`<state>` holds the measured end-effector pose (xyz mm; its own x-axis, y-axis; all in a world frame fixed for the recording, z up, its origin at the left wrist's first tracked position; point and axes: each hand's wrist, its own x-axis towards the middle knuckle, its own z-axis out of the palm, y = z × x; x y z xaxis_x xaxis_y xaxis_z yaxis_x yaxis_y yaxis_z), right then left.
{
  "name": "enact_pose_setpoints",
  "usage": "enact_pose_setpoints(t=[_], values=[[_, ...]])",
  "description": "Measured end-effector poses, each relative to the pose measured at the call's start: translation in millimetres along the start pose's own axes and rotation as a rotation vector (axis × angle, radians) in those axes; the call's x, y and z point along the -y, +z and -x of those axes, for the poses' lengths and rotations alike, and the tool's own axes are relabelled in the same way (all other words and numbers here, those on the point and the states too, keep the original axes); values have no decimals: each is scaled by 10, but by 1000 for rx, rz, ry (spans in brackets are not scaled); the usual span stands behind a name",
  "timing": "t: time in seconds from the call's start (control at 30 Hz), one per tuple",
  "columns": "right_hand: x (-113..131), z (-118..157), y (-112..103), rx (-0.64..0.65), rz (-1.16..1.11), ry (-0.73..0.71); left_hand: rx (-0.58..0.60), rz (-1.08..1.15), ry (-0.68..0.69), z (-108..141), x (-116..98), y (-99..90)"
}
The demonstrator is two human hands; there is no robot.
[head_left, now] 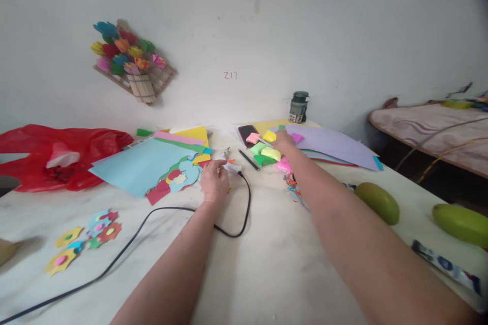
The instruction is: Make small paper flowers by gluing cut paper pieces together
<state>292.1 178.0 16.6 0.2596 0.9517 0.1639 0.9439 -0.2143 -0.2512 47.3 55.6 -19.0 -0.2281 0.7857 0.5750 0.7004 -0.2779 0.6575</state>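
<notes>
My left hand (214,181) is at the middle of the table with its fingers curled. What they hold, if anything, is hidden; a sliver of yellow shows at its right edge. Right beside its fingertips is a white device with a black cord (233,168), which looks like a glue gun. My right hand (283,140) reaches forward among small soft packets in bright colours. A yellow packet (270,136) and a pale yellow packet (271,153) are next to it, with a pink packet (284,164) below the wrist. Its fingertips are mostly hidden.
Paper flowers (109,232) lie at left, near a black cord (143,226). Blue sheets (125,165), cut shapes (186,175) and a red plastic bag (99,144) are behind. A black pen (248,159), phone (246,135), purple sheets (331,143) and a green fruit (377,202) are around the right arm.
</notes>
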Motion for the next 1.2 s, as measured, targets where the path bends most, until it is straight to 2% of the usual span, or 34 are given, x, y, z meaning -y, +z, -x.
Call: enact_pose_setpoints(t=[0.17, 0.27, 0.3, 0.33, 0.47, 0.53, 0.63, 0.7, 0.8, 1.0, 1.2], values=[[70, 169, -20, -312, -196, 9, -18, 27, -16, 10, -17, -3], [179, 330, -56, -396, -423, -116, -30, 142, -39, -16, -67, -16], [225, 400, -66, -389, -512, -160, -24, 209, -61, -31, -92, -26], [274, 479, -73, -345, -613, -202, -11, 290, -89, -49, -120, -39], [444, 867, -78, 47, -1020, -408, 132, 674, -263, -100, -227, -126], [497, 1065, -84, 222, -1102, -540, 229, 763, -356, -95, -252, -184], [540, 1300, -106, 346, -1173, -630, 378, 821, -397, -58, -248, -274], [555, 1404, -119, 375, -1258, -591, 398, 860, -389, -32, -238, -327], [570, 1509, -119, 382, -1383, -451, 387, 898, -397, 5, -246, -382], [668, 1665, -79, 291, -1479, -188, 343, 911, -450, 128, -290, -413], [843, 1736, 60, 210, -1516, -144, 197, 905, -498, 180, -173, -406]])
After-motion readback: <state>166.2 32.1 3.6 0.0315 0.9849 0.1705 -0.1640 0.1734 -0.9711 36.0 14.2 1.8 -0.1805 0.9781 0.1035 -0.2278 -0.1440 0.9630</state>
